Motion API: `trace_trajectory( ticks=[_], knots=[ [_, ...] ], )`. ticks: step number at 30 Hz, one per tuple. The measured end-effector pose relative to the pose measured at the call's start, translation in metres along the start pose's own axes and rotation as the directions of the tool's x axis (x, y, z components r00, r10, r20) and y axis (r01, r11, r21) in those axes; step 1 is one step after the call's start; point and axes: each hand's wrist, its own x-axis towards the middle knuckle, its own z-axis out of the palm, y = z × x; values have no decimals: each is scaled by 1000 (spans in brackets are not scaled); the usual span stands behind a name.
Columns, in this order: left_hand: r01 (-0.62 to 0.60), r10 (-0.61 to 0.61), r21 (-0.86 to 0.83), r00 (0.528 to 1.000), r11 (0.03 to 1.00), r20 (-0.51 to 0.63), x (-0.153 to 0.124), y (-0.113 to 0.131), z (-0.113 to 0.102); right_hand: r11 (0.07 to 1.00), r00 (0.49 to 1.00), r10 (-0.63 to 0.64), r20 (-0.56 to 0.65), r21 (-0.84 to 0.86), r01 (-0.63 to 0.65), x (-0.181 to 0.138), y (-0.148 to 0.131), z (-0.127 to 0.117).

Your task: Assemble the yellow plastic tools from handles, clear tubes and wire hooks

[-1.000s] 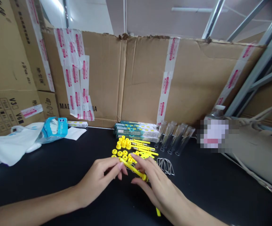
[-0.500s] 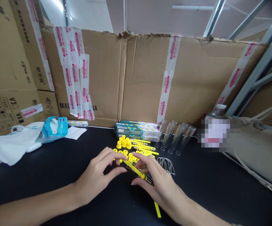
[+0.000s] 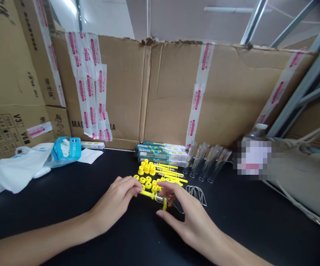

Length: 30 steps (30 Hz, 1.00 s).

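My left hand [image 3: 118, 197] is closed in a pinch on one end of a slim yellow plastic rod [image 3: 148, 193] with a silvery metal section [image 3: 159, 198]. Beyond the metal is a short-looking yellow end piece [image 3: 164, 204], angled differently. My right hand [image 3: 186, 210] curves around that end, thumb and fingers apart; whether a fingertip touches it is unclear. Just behind the hands lie several yellow rings [image 3: 148, 179] and several yellow flanged caps [image 3: 146, 169]. More yellow rods with metal parts [image 3: 171, 173] rest to their right. Bent metal wires [image 3: 196, 195] lie beside my right hand.
Green and white boxes [image 3: 162, 153] are stacked against the cardboard wall [image 3: 171, 92]. Clear tubes [image 3: 206, 162] stand right of them, near a capped bottle [image 3: 255, 147]. At left are a blue tissue pack [image 3: 72, 147] and white sheeting [image 3: 24, 166]. A cable [image 3: 293, 205] runs along the right.
The yellow rod has turned to lie more level, its metal section now showing between my hands. Its far end no longer sticks out below my right hand. My left fingers have closed tighter.
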Motion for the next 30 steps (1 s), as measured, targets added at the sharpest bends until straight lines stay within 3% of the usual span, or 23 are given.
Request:
trace_trajectory(
  ticks=[3, 8, 13, 19, 23, 27, 30],
  knots=[
    [44, -44, -4, 999, 999, 6, 1, -6, -2, 997, 998, 51, -20, 61, -50, 3, 5, 0],
    [10, -10, 3, 1000, 1000, 7, -3, -2, 1, 999, 992, 25, -121, 23, -22, 7, 3, -2],
    [-176, 173, 134, 984, 975, 30, -9, 9, 0, 992, 991, 12, -136, 128, 6, 5, -1, -1],
    [-390, 380, 266, 920, 881, 93, -2, 26, 9, 996, 989, -27, -147, 79, 39, 3, -3, 1],
    [-396, 394, 310, 916, 864, 72, 10, 25, 16, 991, 976, -129, -174, -50, 122, 7, 0, -1],
    [-380, 387, 339, 921, 861, 47, 16, 19, 16, 935, 965, -250, -80, -280, 219, 14, 12, -6],
    [-380, 394, 364, 918, 850, 39, 17, 16, 17, 902, 954, -299, -15, -330, 277, 17, 22, -8]
  ],
)
